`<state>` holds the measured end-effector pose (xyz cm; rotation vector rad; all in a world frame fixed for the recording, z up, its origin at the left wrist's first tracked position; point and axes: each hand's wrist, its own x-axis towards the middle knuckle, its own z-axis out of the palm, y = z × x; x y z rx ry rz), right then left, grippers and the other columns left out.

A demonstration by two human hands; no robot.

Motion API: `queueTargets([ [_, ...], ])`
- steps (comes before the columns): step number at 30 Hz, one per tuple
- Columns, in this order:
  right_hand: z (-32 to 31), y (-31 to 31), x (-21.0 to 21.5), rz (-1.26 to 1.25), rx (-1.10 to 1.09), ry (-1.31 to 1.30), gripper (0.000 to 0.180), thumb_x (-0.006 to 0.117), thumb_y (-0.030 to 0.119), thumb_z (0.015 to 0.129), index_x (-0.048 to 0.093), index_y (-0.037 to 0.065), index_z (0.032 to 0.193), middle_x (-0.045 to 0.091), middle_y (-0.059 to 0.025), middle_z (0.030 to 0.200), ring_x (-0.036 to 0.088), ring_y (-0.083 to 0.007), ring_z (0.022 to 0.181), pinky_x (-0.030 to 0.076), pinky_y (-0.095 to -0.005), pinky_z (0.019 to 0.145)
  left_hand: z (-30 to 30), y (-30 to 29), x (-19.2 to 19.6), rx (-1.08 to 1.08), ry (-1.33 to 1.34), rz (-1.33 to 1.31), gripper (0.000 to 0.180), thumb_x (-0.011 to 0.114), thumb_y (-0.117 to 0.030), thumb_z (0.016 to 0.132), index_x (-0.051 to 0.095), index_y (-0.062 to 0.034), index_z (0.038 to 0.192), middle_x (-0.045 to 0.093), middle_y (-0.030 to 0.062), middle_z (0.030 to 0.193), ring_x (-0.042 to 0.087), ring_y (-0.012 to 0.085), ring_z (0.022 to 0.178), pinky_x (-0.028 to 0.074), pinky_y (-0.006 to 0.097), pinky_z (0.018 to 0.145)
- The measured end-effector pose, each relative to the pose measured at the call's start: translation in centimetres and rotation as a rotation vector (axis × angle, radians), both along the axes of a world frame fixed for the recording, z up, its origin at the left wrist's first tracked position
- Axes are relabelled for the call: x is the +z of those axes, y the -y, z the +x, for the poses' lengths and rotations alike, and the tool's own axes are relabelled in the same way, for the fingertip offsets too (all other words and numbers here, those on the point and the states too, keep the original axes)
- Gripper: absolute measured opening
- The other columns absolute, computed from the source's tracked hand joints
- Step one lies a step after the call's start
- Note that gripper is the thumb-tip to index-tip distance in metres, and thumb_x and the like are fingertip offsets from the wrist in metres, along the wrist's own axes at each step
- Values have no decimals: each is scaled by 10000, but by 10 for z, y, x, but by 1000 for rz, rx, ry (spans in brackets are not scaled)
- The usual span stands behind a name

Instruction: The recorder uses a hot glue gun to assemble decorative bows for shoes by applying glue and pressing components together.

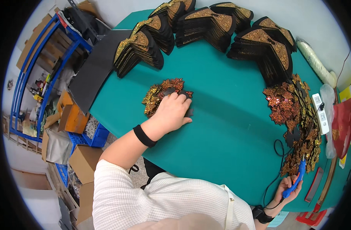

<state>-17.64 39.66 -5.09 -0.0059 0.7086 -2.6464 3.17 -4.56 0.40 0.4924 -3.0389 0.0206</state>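
Note:
My left hand (171,112) is bent down over a cluster of gold and copper sequined appliques (154,94) on the green table. Its fingers curl together onto a dark-backed piece, mostly hidden beneath them, with the thumb stuck out to the side. At the right, my right hand (291,188) is wrapped round a blue glue gun (296,179). The gun's tip points away from me, at the near end of a long heap of sequined appliques (283,103). Copper pieces lie on the heap's left side, gold ones on its right.
Stacks of black pieces with gold trim (204,28) line the table's far side. A black sheet (97,69) covers the left edge. On the right are a white power strip (320,113), a plastic roll (316,63) and the glue gun's cord (273,188). Boxes (87,163) stand left.

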Motion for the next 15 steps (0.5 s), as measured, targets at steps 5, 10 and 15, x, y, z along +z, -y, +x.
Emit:
queueTargets([
  [5, -1, 0, -2, -3, -17, 10, 351, 434, 236, 934, 440, -24, 1170, 567, -107, 829, 387, -111, 533, 327, -252, 535, -15, 1, 1, 95, 104, -57, 503, 684, -272, 681, 534, 44, 1042, 515, 129, 904, 512, 273, 870, 483, 354, 729],
  [10, 2, 2, 1, 1, -20, 15, 355, 429, 234, 937, 436, -27, 1177, 551, -104, 823, 382, -110, 535, 324, -251, 536, -22, -13, -16, -20, 320, -298, 276, 604, -136, 664, 548, 49, 862, 523, 112, 796, 531, 231, 808, 492, 325, 652],
  [15, 1, 1, 2, 6, -14, 22, 363, 424, 238, 940, 428, -26, 1189, 538, -102, 817, 381, -112, 542, 326, -252, 541, -17, -23, -20, -17, 98, -322, 237, 574, -51, 644, 559, 23, 869, 524, 82, 747, 540, 204, 718, 484, 275, 545],
])
